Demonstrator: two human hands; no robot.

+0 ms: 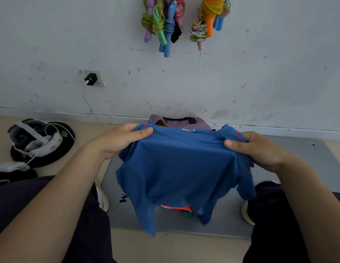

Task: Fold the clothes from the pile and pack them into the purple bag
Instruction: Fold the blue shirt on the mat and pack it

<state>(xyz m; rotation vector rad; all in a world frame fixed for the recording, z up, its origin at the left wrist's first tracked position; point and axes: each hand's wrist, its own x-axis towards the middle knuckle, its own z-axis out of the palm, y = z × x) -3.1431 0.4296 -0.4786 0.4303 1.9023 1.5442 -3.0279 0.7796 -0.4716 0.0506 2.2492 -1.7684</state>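
Note:
A blue mesh shirt (176, 168) hangs in the air in front of me, held up by its top edge. My left hand (119, 141) pinches the shirt's upper left corner and my right hand (260, 149) grips the upper right. Behind the shirt, against the wall, stands the purple bag (195, 123) with a black handle; its lower part is hidden. Under the hanging shirt a bit of the clothes pile (182, 209) shows, orange and green, on a grey mat (290, 154).
My dark-trousered knees frame the mat on both sides. A headset with white cable (36, 139) lies on a black disc on the floor at left. A charger (91, 79) is plugged into the wall socket. Skipping ropes (165, 23) hang on the wall above.

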